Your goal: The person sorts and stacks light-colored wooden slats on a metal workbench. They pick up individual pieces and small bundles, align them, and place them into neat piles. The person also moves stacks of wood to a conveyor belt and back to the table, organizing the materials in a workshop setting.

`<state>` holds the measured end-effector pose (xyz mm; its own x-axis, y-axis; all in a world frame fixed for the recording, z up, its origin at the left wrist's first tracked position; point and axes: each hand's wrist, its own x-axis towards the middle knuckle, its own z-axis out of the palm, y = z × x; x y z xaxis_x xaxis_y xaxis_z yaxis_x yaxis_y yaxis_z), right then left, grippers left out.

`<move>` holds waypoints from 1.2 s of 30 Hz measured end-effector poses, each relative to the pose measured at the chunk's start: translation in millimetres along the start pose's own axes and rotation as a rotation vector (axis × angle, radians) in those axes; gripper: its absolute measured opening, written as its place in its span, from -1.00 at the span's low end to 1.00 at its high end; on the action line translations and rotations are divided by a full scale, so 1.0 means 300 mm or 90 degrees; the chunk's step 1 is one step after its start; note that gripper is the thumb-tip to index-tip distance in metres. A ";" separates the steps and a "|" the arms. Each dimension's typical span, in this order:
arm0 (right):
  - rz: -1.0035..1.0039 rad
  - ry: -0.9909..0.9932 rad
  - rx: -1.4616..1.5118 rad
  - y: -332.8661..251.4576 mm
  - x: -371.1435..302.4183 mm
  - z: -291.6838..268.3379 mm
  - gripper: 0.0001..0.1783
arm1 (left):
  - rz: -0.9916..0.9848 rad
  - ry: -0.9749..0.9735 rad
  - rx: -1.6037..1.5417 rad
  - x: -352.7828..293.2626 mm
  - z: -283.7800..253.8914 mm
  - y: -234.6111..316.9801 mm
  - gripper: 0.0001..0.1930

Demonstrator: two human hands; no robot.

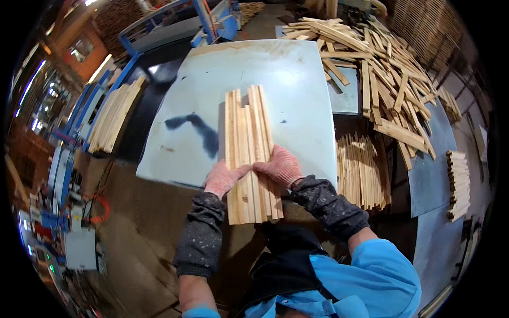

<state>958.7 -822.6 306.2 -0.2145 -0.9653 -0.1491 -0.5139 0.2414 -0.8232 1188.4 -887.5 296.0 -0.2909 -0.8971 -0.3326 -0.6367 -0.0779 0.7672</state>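
Observation:
A bundle of narrow wooden strips (246, 138) lies side by side on the pale blue table (297, 69), its near end jutting past the front edge. The far ends are uneven, with one or more shorter strips in the middle. My left hand (222, 177), in a pinkish knit glove, clasps the bundle's left side. Against the right side presses my right hand (281, 167), gloved alike. Both thumbs rest on top and nearly meet at the middle; the fingers curl down the sides, partly hidden.
A loose heap of wooden slats (387, 79) covers a surface at the far right. Below it stands a stack of strips (363, 172) beside the table. More strips (116, 114) lie on a dark machine bed at left, near a blue metal frame (212, 21). Another stack (458, 185) sits far right.

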 end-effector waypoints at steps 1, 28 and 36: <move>-0.003 0.011 -0.012 -0.037 0.045 0.033 -0.18 | 0.018 0.008 -0.012 0.055 -0.038 -0.023 -0.24; 0.013 -0.039 0.091 -1.000 1.065 1.325 -0.45 | -0.025 0.127 0.218 0.792 -1.610 -0.755 -0.12; -0.012 0.033 -0.042 -1.285 1.327 1.851 -0.49 | 0.062 0.083 0.587 0.874 -2.067 -0.996 0.03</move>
<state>1532.5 -1355.4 260.0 -0.2468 -0.9635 -0.1038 -0.5708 0.2311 -0.7879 1745.3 -1369.0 319.6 -0.3263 -0.9274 -0.1829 -0.9448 0.3261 0.0324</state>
